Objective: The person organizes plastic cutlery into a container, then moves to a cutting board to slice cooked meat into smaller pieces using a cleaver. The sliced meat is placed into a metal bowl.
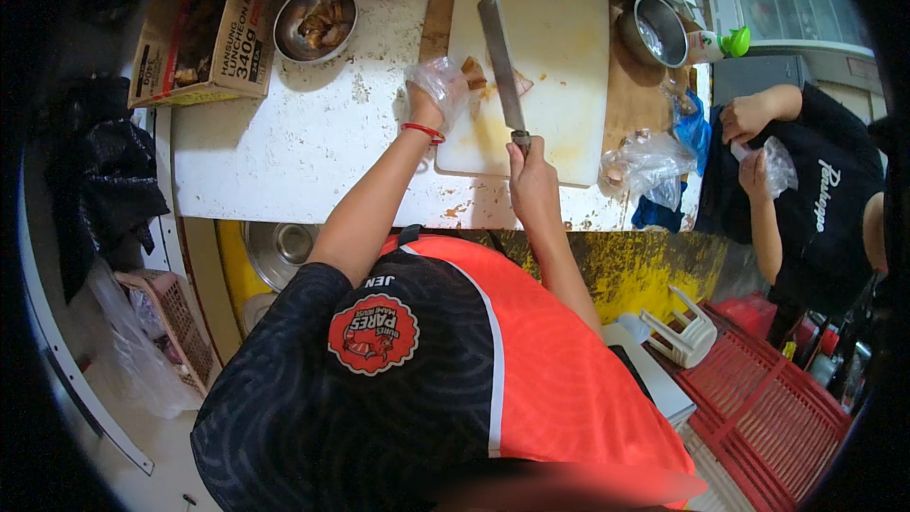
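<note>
My right hand (533, 174) grips the dark handle of a cleaver-like knife (502, 60), its long blade pointing away over a white cutting board (569, 85). Beside the blade's left side, my left hand (437, 92), covered by a clear plastic bag, rests at the board's left edge, next to a brown piece of cooked meat (473, 74). Its fingertips are hidden by the crinkled plastic, so whether they hold the meat is unclear. A smaller pinkish piece of meat (523, 84) lies just right of the blade, with crumbs about it.
Metal bowls of meat (316, 23) and a cardboard box (242, 50) stand at left. Right of the board are a steel pot (657, 30), a green-topped spray bottle (707, 46) and plastic bags (650, 163). A co-worker (825, 178) stands at the table's right end.
</note>
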